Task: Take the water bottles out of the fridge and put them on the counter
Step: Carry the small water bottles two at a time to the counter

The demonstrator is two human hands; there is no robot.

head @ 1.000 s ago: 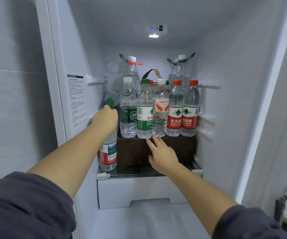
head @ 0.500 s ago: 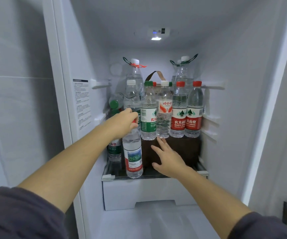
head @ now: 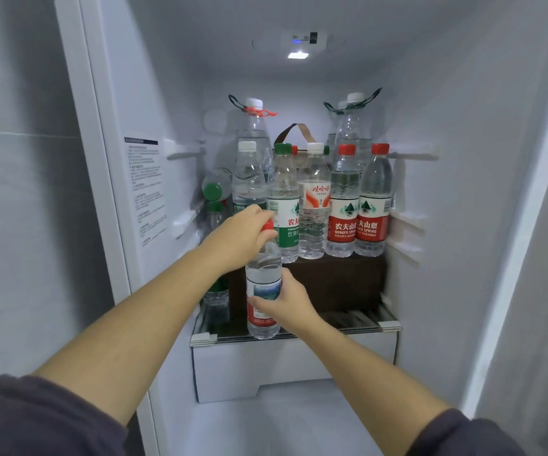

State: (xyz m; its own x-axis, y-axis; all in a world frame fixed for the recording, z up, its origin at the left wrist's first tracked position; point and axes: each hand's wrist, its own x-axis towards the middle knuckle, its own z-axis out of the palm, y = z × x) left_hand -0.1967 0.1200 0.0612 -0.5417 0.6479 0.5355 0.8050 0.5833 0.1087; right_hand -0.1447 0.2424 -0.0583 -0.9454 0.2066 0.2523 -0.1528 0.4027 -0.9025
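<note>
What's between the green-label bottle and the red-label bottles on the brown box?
An upright white-capped water bottle with an orange-red label, shown in the head view.

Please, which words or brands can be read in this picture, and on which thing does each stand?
"夫山泉", "NONGFU SPRING": rightmost red-label bottle.
"农夫山": neighbouring red-label bottle.
"娃哈哈": red-and-white-label bottle.
"农夫", "饮用": green-label bottle, partly covered.
Too small to read: wall sticker.
Blurred: held bottle label.

left hand [head: 238, 236] has carried the red-capped bottle [head: 263, 268] from the left side of the fridge [head: 173, 110] out to front-centre, still gripping its neck. right hand [head: 294, 307] has left the brown box [head: 331, 281] and now wraps the bottle's label.
</note>
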